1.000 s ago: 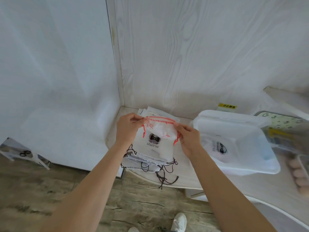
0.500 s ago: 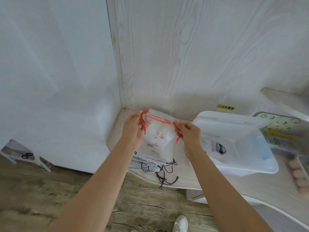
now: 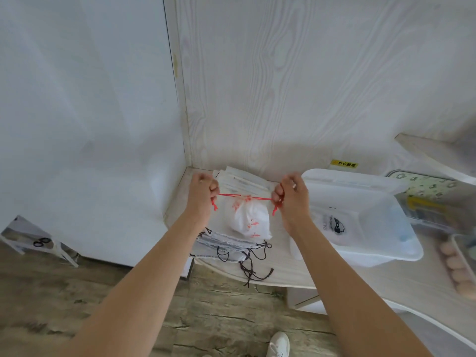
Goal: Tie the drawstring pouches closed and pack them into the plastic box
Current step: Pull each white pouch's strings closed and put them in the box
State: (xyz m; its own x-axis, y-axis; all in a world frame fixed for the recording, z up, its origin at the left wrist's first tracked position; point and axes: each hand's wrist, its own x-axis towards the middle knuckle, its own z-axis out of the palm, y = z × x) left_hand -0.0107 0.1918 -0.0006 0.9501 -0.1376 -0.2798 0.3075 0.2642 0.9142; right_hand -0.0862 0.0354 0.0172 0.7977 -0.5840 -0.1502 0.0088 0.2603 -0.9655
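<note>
Bench: pale wood-grain bench (image 3: 280, 266) in a wall corner.
Box: clear plastic box (image 3: 386, 243), lid open, one printed pouch (image 3: 334, 225) inside.
Pile: untied pouches with black cords (image 3: 226, 246) at the bench's front edge.
Pouch: white pouch with red drawstring (image 3: 251, 220), mouth cinched — hanging between the hands.
Hands: left hand (image 3: 202, 194) and right hand (image 3: 291, 195), both fisted on the cord ends — string taut.

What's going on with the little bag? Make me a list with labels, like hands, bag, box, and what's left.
left hand: grips one end of the red string
right hand: grips the other end
white bag: hangs between the hands, top bunched closed
plastic box: open, to the right, one bag with a dark picture inside
bags with black strings: piled on the table
</note>
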